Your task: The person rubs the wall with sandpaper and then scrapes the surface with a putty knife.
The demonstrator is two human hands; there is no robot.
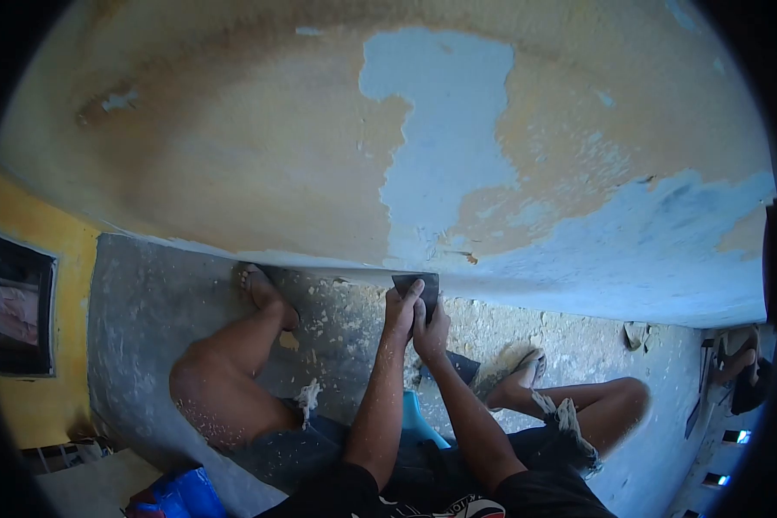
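Note:
Both hands are closed on a dark, flat scraper (429, 285) at the foot of the wall. My left hand (399, 312) grips its left side with the thumb laid over the face. On the right and lower part, my right hand (432, 330) wraps round it, hiding any handle. The upper edge of the scraper is at or very near the bottom of the wall (276, 164). Above it, tan paint is peeled away in a pale blue-grey patch (445, 112), with a wider bare area to the right. Paint flakes dot my forearms and legs.
Paint chips litter the grey floor (147, 302) along the wall. A dark flat piece (462, 369) lies near my right foot. Between my legs shows a light-blue plastic seat (419, 419). A blue packet (177, 496) lies lower left; another person's limb (738, 363) appears far right.

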